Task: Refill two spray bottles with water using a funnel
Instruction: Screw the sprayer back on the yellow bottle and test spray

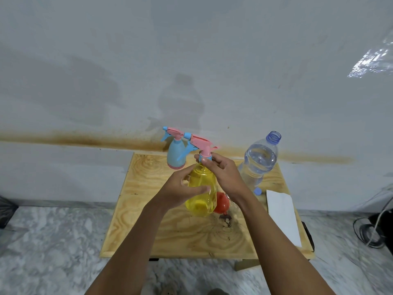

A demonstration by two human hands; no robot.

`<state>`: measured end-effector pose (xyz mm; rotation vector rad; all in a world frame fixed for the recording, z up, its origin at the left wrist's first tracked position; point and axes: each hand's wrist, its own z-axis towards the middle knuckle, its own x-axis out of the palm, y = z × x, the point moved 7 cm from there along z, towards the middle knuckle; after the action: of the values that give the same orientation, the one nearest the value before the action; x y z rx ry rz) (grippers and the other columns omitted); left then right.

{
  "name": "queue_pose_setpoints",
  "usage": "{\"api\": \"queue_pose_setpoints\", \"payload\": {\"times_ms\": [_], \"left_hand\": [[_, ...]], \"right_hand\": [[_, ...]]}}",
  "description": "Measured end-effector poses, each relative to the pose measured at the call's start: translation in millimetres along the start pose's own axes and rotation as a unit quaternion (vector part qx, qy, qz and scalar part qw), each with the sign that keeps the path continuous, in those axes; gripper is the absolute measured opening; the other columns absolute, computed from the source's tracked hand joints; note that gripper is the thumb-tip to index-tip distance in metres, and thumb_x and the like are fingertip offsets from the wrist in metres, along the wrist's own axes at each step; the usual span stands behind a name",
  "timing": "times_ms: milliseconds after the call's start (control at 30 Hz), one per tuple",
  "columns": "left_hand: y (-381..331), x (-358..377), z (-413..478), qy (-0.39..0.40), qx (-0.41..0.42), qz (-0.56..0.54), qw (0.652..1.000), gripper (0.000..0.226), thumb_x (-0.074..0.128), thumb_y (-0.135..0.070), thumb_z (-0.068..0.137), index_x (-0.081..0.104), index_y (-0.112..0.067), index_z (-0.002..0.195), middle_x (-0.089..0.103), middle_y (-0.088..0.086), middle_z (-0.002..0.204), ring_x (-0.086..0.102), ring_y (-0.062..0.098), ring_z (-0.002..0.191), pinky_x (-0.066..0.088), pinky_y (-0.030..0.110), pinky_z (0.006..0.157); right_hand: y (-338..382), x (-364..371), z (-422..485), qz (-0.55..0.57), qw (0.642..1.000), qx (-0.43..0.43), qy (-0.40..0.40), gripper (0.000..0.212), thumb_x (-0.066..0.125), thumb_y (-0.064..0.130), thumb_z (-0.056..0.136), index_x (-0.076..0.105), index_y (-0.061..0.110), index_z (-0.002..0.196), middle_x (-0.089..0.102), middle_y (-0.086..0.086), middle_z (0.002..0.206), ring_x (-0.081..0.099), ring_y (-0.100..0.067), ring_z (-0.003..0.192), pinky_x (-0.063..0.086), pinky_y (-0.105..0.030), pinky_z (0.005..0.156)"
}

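A yellow spray bottle (201, 188) is held above the middle of the wooden table (148, 220). My left hand (180, 188) wraps around its body. My right hand (221, 169) grips the blue collar just under its pink spray head (201, 143). Behind it, a blue spray bottle (175, 154) with a pink head stands upright near the wall. A red funnel (222, 202) lies on the table just right of the yellow bottle, partly hidden by my right wrist. A large clear water bottle (258, 162), uncapped and partly full, stands at the right.
A blue cap (257, 191) lies at the foot of the water bottle. A white folded paper (282, 218) rests along the table's right edge. The wall runs close behind the table. Cables (372, 231) lie on the marble floor to the right.
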<state>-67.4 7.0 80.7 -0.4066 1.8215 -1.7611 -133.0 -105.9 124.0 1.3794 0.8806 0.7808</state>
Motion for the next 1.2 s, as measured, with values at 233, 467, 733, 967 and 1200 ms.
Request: {"api": "queue_pose_setpoints", "payload": {"times_ms": [233,467,733,967,1200], "left_hand": [[6.4,15.8,-2.6,0.003,-0.006,-0.007,1.000,0.054,0.083,-0.025,0.081,0.063,-0.028,0.131,0.072,-0.009,0.112,0.063,0.003,0.101,0.048,0.019,0.092],[19.3,34.9,-17.5,-0.046,-0.072,-0.029,0.996,0.050,0.089,-0.028,0.072,0.055,-0.042,0.106,0.062,-0.012,0.111,0.061,-0.002,0.102,0.048,0.008,0.077],[19.4,65.7,-38.0,0.009,-0.121,-0.084,0.989,0.066,0.087,-0.041,0.068,0.062,-0.028,0.127,0.071,-0.006,0.117,0.065,0.007,0.113,0.050,0.031,0.100],[24.8,77.6,-59.8,0.051,-0.161,-0.080,0.982,0.058,0.086,-0.043,0.071,0.068,-0.029,0.124,0.075,-0.009,0.109,0.068,0.007,0.107,0.055,0.026,0.088],[101.2,12.6,-49.0,-0.045,-0.236,0.135,0.961,0.063,0.076,-0.047,0.083,0.056,-0.021,0.137,0.054,0.003,0.140,0.054,0.017,0.126,0.046,0.028,0.093]], "right_hand": [[-10.1,-10.3,-11.0,-0.032,0.995,-0.019,-0.094,0.014,0.068,0.026,0.094,0.074,0.013,0.098,0.071,-0.022,0.098,0.064,-0.023,0.080,0.050,-0.029,0.079],[-16.5,-37.9,-22.7,-0.025,0.980,0.014,-0.197,0.028,0.079,0.039,0.082,0.072,0.017,0.098,0.075,0.003,0.092,0.070,-0.010,0.087,0.053,-0.020,0.075],[-19.9,-33.7,-30.7,0.011,0.991,0.131,-0.018,0.033,0.062,0.035,0.096,0.056,0.019,0.125,0.071,-0.012,0.112,0.072,-0.012,0.086,0.058,-0.023,0.070],[-28.7,-29.5,-39.7,0.005,0.993,0.121,0.011,0.037,0.053,0.009,0.094,0.059,0.016,0.130,0.070,0.006,0.122,0.072,-0.022,0.069,0.059,-0.037,0.072],[-60.0,-37.0,-57.0,-0.161,0.968,0.190,0.014,0.029,0.058,0.021,0.093,0.067,0.003,0.113,0.065,-0.002,0.094,0.057,-0.008,0.076,0.045,-0.028,0.073]]}}
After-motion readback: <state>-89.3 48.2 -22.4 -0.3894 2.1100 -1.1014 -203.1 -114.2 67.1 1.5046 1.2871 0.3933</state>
